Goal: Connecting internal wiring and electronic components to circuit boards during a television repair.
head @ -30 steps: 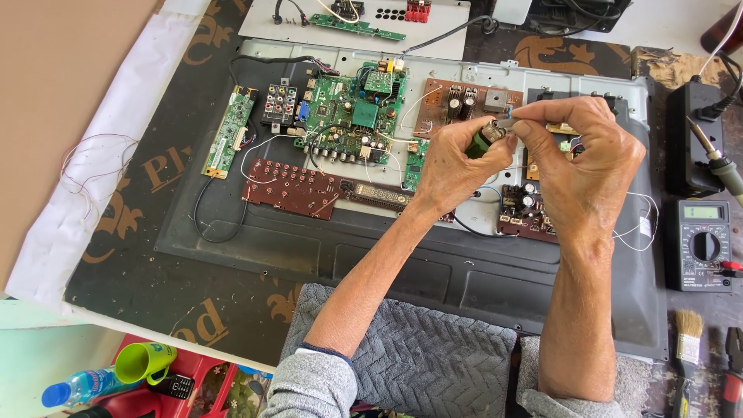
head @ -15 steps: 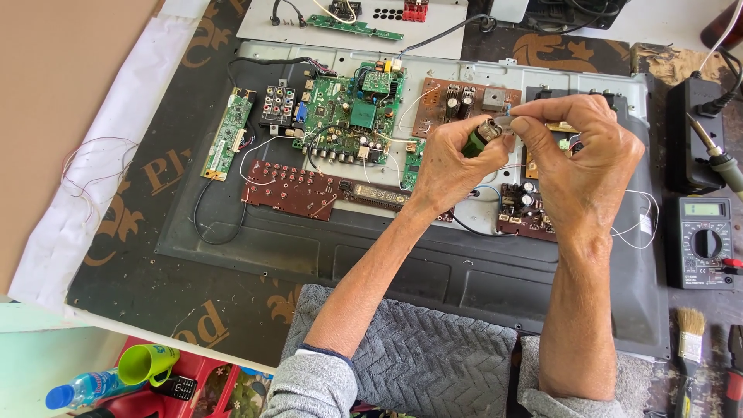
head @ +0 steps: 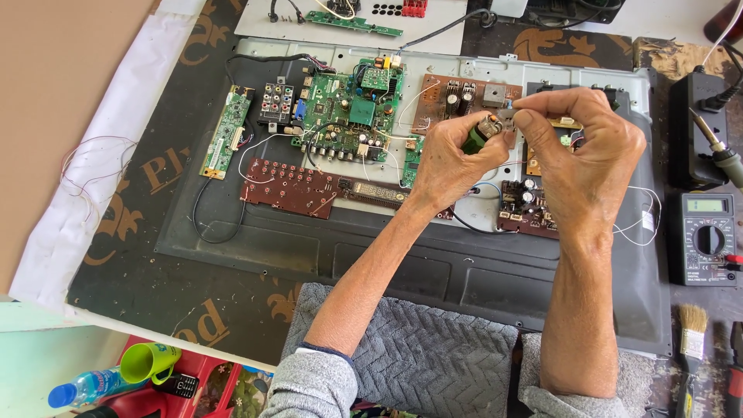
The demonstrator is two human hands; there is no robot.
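My left hand point(head: 453, 159) is closed around a small green-handled tool point(head: 478, 136) with a metal tip. My right hand point(head: 584, 147) pinches a small metal part point(head: 507, 116) against that tip, right next to the left fingers. Both hands hover over the opened back of a flat television point(head: 433, 255), above a brown power board point(head: 457, 101). A green main board point(head: 352, 116) and a dark red strip board point(head: 290, 186) lie to the left of my hands. What the part is exactly stays hidden by my fingers.
A multimeter point(head: 708, 240) and a soldering iron point(head: 716, 147) lie at the right. A brush point(head: 691, 340) sits at lower right. A grey towel point(head: 418, 356) covers the near edge. A green cup point(head: 147, 361) and a blue bottle point(head: 85, 385) stand at lower left.
Both hands have shifted slightly upward together over the boards, still holding the tool and the small part between them.
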